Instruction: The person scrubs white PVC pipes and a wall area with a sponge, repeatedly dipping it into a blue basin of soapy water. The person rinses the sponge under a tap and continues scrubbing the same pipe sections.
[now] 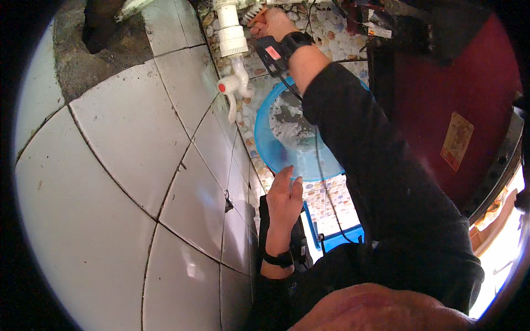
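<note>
My right hand (275, 24) reaches out to the top of the view, its fingers closed on a scrubbing brush (253, 15) with pale bristles and an orange-brown back. The brush is beside a white plastic pipe (232, 35) at the tiled wall. Below that pipe is a white plastic tap (234, 85) with a red mark. A translucent blue basin (265, 140) with sudsy water (290, 122) lies beneath my right forearm, which hides part of it. At the basin's near rim is my left hand (285, 196), fingers spread and holding nothing; whether it touches the rim I cannot tell.
White wall tiles (124, 140) with dark joints fill the left side. A dark red panel (430, 124) with a worn sticker stands at the right. Blue plastic (341, 238) shows near my body. A thin black cable (318, 153) hangs across the basin. Small packets (379, 31) lie at the top right.
</note>
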Available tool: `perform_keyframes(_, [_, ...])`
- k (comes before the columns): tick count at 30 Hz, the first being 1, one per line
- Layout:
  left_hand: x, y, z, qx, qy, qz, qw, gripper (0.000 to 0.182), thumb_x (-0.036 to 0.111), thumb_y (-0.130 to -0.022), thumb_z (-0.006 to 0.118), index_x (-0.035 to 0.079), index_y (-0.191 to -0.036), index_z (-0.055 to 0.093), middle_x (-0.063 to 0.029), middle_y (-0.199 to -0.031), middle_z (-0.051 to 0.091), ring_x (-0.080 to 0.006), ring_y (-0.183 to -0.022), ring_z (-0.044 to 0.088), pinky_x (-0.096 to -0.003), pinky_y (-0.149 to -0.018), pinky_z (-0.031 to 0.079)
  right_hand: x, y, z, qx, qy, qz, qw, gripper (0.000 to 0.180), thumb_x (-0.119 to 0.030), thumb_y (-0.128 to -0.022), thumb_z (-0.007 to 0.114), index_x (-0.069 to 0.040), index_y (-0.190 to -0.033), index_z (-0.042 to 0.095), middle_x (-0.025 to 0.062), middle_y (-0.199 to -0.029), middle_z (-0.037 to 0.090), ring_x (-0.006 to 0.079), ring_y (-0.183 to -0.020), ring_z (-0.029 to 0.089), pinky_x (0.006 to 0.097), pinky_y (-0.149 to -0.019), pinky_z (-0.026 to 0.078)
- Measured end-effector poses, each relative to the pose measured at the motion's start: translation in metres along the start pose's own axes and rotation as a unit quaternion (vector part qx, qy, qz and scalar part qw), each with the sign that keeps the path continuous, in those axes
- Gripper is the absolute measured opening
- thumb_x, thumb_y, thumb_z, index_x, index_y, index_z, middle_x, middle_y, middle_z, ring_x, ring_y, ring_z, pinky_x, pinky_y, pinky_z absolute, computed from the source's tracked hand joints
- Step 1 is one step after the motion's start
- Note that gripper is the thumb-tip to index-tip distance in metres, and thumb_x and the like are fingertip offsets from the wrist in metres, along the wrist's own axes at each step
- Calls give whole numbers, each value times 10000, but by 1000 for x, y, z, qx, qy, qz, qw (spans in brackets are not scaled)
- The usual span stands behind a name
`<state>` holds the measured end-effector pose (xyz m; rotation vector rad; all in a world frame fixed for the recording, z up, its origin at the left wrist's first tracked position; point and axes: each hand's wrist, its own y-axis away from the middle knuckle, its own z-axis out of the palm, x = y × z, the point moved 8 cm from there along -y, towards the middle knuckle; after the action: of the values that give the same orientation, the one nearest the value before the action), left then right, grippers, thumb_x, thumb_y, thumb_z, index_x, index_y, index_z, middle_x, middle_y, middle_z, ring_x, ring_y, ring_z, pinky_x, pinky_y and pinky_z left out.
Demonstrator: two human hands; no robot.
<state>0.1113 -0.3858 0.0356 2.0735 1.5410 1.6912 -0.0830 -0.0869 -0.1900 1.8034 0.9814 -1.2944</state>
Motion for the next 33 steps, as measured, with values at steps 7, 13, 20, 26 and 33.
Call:
perform_keyframes(7, [-22,-14,-3,-9,245,-136,960,381,237,-986,527,-23,-1264,541,-119,-1207,602,-222,-1131,566,-346,-956,452,-89,168,0,55,-497,320,804,285,-330,-987,518,-65,-1058,598,-5,-822,610,101,-668,560,248,-564,442])
perform_keyframes(13, [25,-8,47,-153,672,-179,703,544,358,-1003,475,-11,-1396,403,-109,-1364,495,-226,-1256,481,-379,-1068,360,-188,321,-45,46,-117,396,909,467,-232,-991,501,-66,-1421,425,196,-1229,601,200,-1055,606,327,-864,492])
perform_keyframes(20, [49,-16,56,-117,592,-154,783,699,323,-897,615,26,-1452,313,-110,-1384,473,-260,-1253,490,-417,-1068,381,-213,339,-79,78,127,308,940,443,-168,-966,511,-76,-1394,450,207,-1112,575,326,-962,615,406,-787,499])
perform_keyframes(26, [76,-106,52,-102,658,-56,744,675,360,-901,571,12,-1427,331,-233,-1394,447,-322,-1232,508,-550,-1063,373,-214,354,-109,232,-74,312,918,366,-130,-983,490,-42,-1338,487,116,-1066,537,189,-936,575,325,-825,496])
perform_keyframes(33, [81,-234,32,31,494,-21,869,566,270,-857,676,-30,-1287,460,-189,-1154,610,-307,-1009,621,-428,-887,508,-211,363,-97,194,-237,383,871,315,-158,-1009,477,7,-1273,528,83,-1024,599,153,-882,604,285,-836,491])
